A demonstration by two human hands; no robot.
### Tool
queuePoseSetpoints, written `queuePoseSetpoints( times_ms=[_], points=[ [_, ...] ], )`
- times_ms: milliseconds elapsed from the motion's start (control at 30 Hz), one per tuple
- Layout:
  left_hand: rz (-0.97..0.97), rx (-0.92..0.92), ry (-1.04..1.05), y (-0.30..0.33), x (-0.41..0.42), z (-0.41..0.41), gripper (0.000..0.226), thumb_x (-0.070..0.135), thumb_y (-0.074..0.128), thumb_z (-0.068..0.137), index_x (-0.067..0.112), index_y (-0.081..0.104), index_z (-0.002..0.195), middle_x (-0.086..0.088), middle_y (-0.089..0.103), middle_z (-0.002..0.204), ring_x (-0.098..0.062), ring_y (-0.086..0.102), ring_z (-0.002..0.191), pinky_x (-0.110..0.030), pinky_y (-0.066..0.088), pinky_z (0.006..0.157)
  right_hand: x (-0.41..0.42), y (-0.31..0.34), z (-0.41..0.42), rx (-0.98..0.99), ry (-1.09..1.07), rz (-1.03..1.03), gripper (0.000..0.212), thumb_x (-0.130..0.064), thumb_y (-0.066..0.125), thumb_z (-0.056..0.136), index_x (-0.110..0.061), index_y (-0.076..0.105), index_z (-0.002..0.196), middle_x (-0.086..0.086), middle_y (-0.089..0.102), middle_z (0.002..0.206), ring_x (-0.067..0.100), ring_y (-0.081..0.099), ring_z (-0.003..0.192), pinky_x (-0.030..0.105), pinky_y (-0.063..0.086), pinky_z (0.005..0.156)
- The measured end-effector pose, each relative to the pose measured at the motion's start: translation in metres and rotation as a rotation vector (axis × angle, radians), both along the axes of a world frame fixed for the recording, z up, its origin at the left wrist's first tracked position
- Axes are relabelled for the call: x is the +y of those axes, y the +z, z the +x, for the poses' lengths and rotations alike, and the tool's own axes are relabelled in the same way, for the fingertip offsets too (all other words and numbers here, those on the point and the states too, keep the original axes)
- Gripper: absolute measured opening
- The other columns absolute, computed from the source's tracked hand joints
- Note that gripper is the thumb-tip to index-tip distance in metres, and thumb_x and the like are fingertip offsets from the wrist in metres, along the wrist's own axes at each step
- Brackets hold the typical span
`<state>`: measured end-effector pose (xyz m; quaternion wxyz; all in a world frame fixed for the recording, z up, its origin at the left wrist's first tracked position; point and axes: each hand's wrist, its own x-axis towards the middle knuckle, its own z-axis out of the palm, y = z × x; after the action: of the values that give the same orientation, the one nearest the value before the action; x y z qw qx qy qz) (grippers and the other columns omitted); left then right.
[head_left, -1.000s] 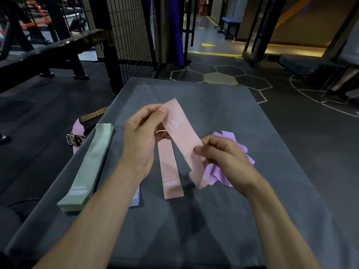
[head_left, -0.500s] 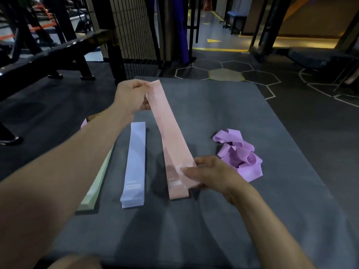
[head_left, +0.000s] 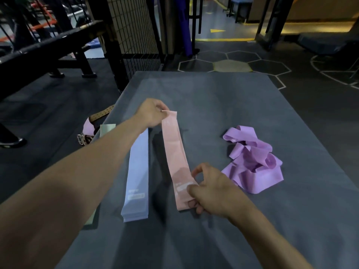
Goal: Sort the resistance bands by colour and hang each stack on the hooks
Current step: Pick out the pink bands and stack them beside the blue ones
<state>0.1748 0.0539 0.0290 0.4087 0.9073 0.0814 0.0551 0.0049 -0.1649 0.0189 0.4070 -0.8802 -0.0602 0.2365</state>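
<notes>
A pink resistance band [head_left: 175,158] lies stretched lengthwise on the grey mat [head_left: 223,105]. My left hand [head_left: 151,113] pinches its far end and my right hand [head_left: 209,189] pinches its near end. A flat stack of pale blue bands [head_left: 138,171] lies just left of it. A green stack [head_left: 107,128] is mostly hidden under my left forearm. To the right sits a tangled heap of purple bands [head_left: 252,162]. No hooks are in view.
A leather belt with a buckle [head_left: 91,129] and a pink strip lie at the mat's left edge. A black bench [head_left: 48,45] and a wire mesh panel [head_left: 136,26] stand to the far left. Dark gym floor surrounds the mat.
Both hands lowered the pink band from mid-air down flat along the mat, onto the pink band lying there. My left arm stretched forward, and the blue stack came into view.
</notes>
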Motion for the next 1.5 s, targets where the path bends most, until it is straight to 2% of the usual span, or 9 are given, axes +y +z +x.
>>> queuePoseSetpoints(
  times_ms=[167, 300, 433, 633, 700, 1000, 1133, 1300, 1500],
  points=[
    [0.189, -0.001, 0.024, -0.020, -0.002, 0.014, 0.021, 0.014, 0.068, 0.088, 0.027, 0.067, 0.071, 0.003, 0.065, 0.074, -0.026, 0.069, 0.084, -0.028, 0.051, 0.073, 0.005, -0.002, -0.001, 0.042, 0.031, -0.019, 0.023, -0.018, 0.050, 0.087, -0.022, 0.046, 0.109, 0.003, 0.077, 0.076, 0.017, 0.070, 0.058, 0.022, 0.047, 0.054],
    [0.341, -0.027, 0.032, -0.026, -0.002, 0.016, 0.014, 0.019, 0.063, 0.090, 0.030, 0.071, 0.085, 0.002, 0.073, 0.097, -0.023, 0.067, 0.093, -0.031, 0.054, 0.077, 0.009, -0.004, 0.002, 0.053, 0.032, -0.014, 0.019, -0.017, 0.051, 0.086, -0.022, 0.045, 0.104, 0.000, 0.077, 0.072, 0.014, 0.067, 0.050, 0.021, 0.045, 0.051],
    [0.421, -0.034, 0.016, -0.033, -0.004, 0.015, 0.014, 0.022, 0.060, 0.089, 0.034, 0.066, 0.084, 0.002, 0.071, 0.108, -0.025, 0.066, 0.101, -0.038, 0.056, 0.086, 0.010, -0.007, 0.003, 0.055, 0.042, -0.047, 0.016, -0.019, 0.052, 0.085, -0.024, 0.045, 0.098, 0.001, 0.077, 0.071, 0.017, 0.069, 0.053, 0.026, 0.050, 0.057],
    [0.498, -0.059, 0.008, -0.043, -0.002, 0.019, 0.015, 0.021, 0.056, 0.093, 0.028, 0.068, 0.091, 0.003, 0.069, 0.111, -0.025, 0.063, 0.104, -0.032, 0.049, 0.078, 0.009, -0.013, 0.006, 0.055, 0.042, -0.120, 0.013, -0.025, 0.054, 0.085, -0.026, 0.047, 0.095, 0.000, 0.076, 0.073, 0.020, 0.072, 0.063, 0.036, 0.059, 0.076],
    [0.537, -0.068, 0.001, -0.046, -0.002, 0.019, 0.015, 0.022, 0.056, 0.093, 0.027, 0.070, 0.095, 0.002, 0.067, 0.113, -0.025, 0.062, 0.104, -0.030, 0.046, 0.076, 0.010, -0.013, 0.007, 0.043, 0.055, -0.159, 0.013, -0.027, 0.055, 0.085, -0.025, 0.048, 0.096, 0.001, 0.076, 0.076, 0.020, 0.072, 0.067, 0.036, 0.058, 0.079],
    [0.761, -0.104, -0.018, -0.050, -0.005, 0.018, 0.014, 0.023, 0.057, 0.094, 0.026, 0.069, 0.101, -0.001, 0.064, 0.110, -0.028, 0.063, 0.099, -0.030, 0.038, 0.073, 0.013, -0.004, 0.005, 0.081, 0.120, -0.208, 0.009, -0.018, 0.048, 0.087, -0.016, 0.055, 0.092, -0.001, 0.075, 0.066, 0.008, 0.063, 0.045, 0.022, 0.046, 0.053],
    [0.838, -0.121, -0.027, -0.050, -0.007, 0.018, 0.013, 0.022, 0.058, 0.092, 0.025, 0.069, 0.097, -0.001, 0.066, 0.104, -0.029, 0.064, 0.094, -0.030, 0.035, 0.071, 0.012, -0.006, 0.003, 0.031, 0.139, -0.274, 0.009, -0.028, 0.048, 0.088, -0.021, 0.052, 0.093, 0.000, 0.075, 0.067, 0.009, 0.060, 0.048, 0.028, 0.052, 0.060],
    [0.892, -0.122, -0.043, -0.050, -0.006, 0.019, 0.014, 0.015, 0.059, 0.090, 0.025, 0.067, 0.093, -0.001, 0.067, 0.100, -0.028, 0.064, 0.089, -0.030, 0.033, 0.071, 0.011, -0.004, 0.001, -0.031, 0.127, -0.303, 0.022, -0.043, 0.055, 0.089, -0.021, 0.053, 0.092, 0.006, 0.074, 0.087, 0.031, 0.070, 0.086, 0.037, 0.057, 0.076],
    [1.007, -0.081, -0.060, -0.048, -0.010, 0.018, 0.018, 0.008, 0.060, 0.086, 0.022, 0.068, 0.094, -0.002, 0.067, 0.098, -0.028, 0.065, 0.087, -0.031, 0.034, 0.068, 0.006, 0.000, 0.001, -0.129, 0.120, -0.336, 0.012, -0.032, 0.052, 0.091, -0.026, 0.062, 0.095, 0.003, 0.074, 0.072, 0.015, 0.066, 0.060, 0.029, 0.059, 0.074]
  ],
)
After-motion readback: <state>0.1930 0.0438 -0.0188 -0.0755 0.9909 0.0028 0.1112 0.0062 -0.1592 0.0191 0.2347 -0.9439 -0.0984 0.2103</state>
